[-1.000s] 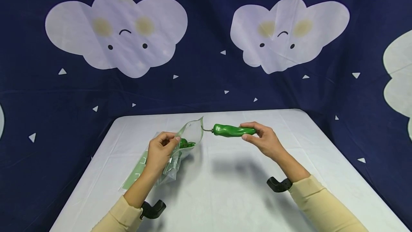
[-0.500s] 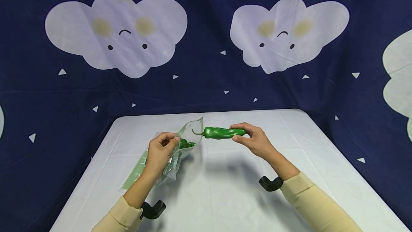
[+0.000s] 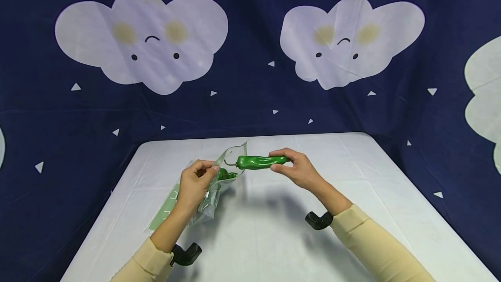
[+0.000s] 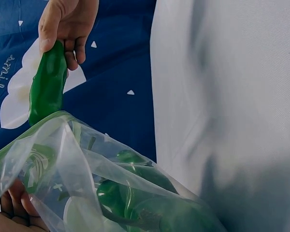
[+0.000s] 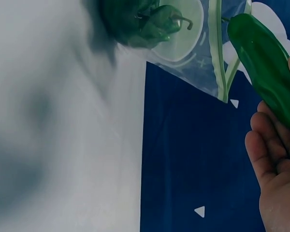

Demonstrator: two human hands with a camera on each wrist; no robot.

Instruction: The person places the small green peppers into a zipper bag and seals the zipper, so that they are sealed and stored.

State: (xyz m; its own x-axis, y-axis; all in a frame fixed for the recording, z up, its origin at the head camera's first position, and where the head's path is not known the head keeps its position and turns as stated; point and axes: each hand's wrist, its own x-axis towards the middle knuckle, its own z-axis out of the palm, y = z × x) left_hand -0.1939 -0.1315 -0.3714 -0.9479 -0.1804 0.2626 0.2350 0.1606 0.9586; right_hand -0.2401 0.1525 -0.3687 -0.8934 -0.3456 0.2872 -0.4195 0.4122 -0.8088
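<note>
A long green pepper (image 3: 256, 162) lies nearly level in my right hand (image 3: 299, 169), which pinches its blunt end between thumb and fingers. Its curved stem points left into the mouth of a clear plastic zip bag (image 4: 70, 159) with a pale green edge. With thumb and fingers, my left hand (image 3: 193, 186) grips that bag by its rim and keeps the mouth spread. Several green peppers (image 5: 154, 24) sit inside the bag, partly blurred by the plastic. In the right wrist view, the held pepper's stem end (image 5: 241, 29) is right at the green rim.
A flat pale green and clear plastic piece (image 3: 166, 209) lies on the white tablecloth (image 3: 270, 247) beside my left forearm. Behind the table's far edge hangs a dark blue curtain (image 3: 250, 99) with cloud prints. Both wrists carry a black camera mount (image 3: 318, 221).
My right hand has moved left with the green pepper, bringing its stem from the bag's rim into the mouth. The left hand and bag have stayed in place.
</note>
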